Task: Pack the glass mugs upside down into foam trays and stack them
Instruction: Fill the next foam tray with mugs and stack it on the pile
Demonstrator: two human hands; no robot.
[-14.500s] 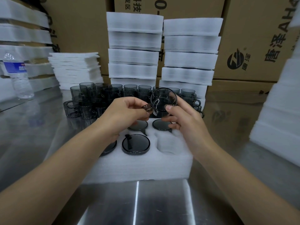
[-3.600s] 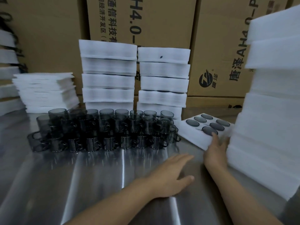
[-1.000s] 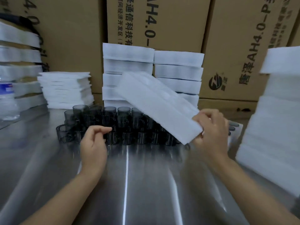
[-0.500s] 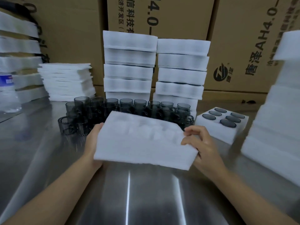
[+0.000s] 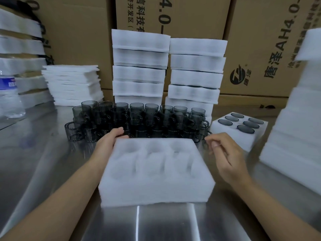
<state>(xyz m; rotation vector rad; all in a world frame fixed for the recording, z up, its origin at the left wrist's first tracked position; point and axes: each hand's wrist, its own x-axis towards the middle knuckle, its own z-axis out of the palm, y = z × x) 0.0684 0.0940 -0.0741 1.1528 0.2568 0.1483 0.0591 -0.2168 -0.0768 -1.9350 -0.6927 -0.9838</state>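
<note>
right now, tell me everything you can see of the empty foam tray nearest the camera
The empty foam tray is a thick white rectangular block of soft-looking foam with round pockets, seemingly two rows of three, all empty. It lies flat, pockets up, on the steel table in front of the glass mugs. The left hand grips its far left corner; the right hand hovers beside its right edge, not touching.

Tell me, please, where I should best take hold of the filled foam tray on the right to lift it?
Probably by two opposite bare side walls of the filled foam tray, the left hand and right hand closing in level from the sides: six upturned mug bases fill its top, leaving only the walls free.
</note>
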